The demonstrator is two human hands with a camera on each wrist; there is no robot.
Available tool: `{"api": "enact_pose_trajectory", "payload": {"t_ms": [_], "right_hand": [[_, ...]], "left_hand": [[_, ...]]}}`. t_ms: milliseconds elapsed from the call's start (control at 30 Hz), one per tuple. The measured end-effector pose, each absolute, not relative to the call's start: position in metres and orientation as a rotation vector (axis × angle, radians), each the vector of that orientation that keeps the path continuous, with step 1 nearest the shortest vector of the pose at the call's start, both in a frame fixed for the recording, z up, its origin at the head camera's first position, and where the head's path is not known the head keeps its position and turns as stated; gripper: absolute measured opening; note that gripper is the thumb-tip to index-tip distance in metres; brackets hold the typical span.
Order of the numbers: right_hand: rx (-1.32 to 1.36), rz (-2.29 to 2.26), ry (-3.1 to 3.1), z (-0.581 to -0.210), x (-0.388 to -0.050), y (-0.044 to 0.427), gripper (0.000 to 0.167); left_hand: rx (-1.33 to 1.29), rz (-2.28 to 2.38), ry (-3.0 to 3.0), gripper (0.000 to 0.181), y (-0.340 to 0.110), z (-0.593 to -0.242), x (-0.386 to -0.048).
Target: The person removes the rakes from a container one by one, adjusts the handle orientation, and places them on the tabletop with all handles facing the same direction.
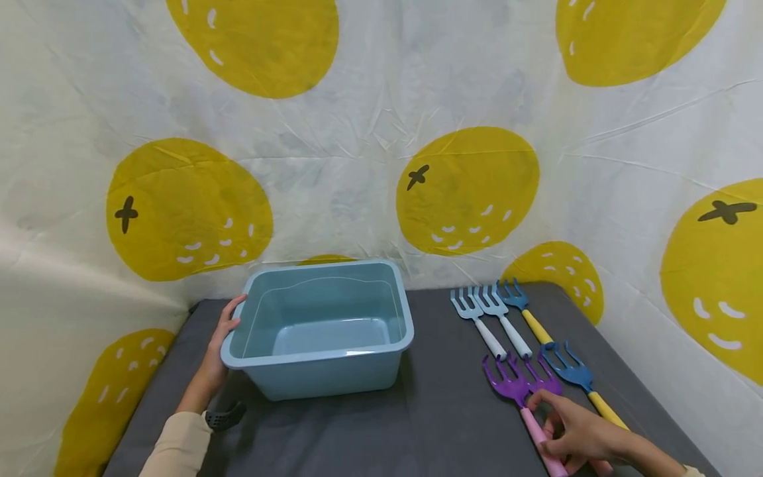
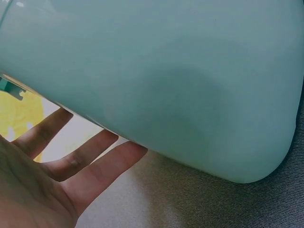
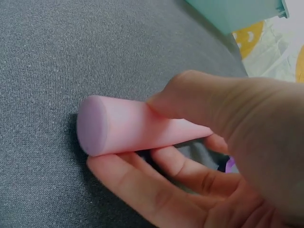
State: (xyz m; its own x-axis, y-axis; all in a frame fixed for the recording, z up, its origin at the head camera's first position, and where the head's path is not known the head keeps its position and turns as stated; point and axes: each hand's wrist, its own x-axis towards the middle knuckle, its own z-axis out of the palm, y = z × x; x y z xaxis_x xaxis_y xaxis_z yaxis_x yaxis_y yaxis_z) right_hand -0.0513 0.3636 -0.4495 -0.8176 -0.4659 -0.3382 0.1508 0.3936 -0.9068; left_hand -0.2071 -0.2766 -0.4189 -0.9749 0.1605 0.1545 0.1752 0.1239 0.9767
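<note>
A light blue plastic basin [image 1: 316, 377] stands on the grey cloth. My left hand [image 1: 219, 341] touches its left side near the rim. In the left wrist view, several extended fingers [image 2: 107, 168] rest their tips against the basin's outer wall [image 2: 199, 95]. At the right, my right hand [image 1: 575, 427] holds a purple hand fork [image 1: 509, 384] by its pink handle [image 3: 126, 126], thumb on one side and fingers on the other. The handle lies on or just over the cloth. A second purple hand fork [image 1: 545, 381] lies beside it, partly hidden by that hand.
Two pale blue forks with white handles [image 1: 515, 336] lie behind the purple ones. Two dark blue forks with yellow handles [image 1: 608, 411] lie along the right side. A white curtain with yellow fruit prints [image 1: 467, 192] hangs behind the cloth-covered table [image 1: 357, 437].
</note>
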Motion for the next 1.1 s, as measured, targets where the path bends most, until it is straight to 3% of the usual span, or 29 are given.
{"api": "enact_pose_trajectory", "payload": {"t_ms": [767,1100], "right_hand": [[-0.112,-1.270,2.145,-0.436,-0.049,0.352,0.045],[-0.139,-1.130,2.224,-0.400,-0.069,0.346,0.055]], "left_hand": [[-0.360,-2.047,-2.377,0.057,-0.281,-0.419,-0.203],[-0.339,-1.684,-2.823,0.059,-0.321,-0.360,-0.213]]}}
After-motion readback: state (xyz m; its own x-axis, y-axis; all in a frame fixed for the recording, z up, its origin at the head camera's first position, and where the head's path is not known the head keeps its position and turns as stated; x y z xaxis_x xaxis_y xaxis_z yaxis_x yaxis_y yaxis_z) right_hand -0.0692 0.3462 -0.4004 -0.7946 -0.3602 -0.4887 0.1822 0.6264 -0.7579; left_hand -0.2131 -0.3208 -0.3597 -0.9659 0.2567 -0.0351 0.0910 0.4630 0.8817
